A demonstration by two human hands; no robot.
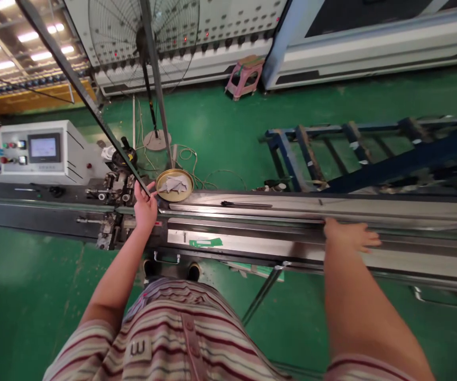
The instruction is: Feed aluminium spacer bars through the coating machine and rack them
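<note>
My left hand [146, 211] is at the left end of the workbench, its fingers closed around the lower end of a long dark metal strip [88, 100] that slants up out of view. Just left of that hand stands a clamp mechanism [119, 188]. A round gold-coloured tin [191, 193] with pale cloth or paper scraps in it is close by on the right. Farther right, my right hand [349, 235] lies over the long metal rail [252, 218] with fingers stretched out. Its thumb side is at the rail; whether it presses there I cannot tell.
A control box with a screen [44, 148] stands on the left. A black pen-like tool [246, 204] and a green scrap [206, 242] lie on the bench. Beyond are a fan [143, 42], a pink stool [245, 76], a blue rack [292, 159] and cables on the floor.
</note>
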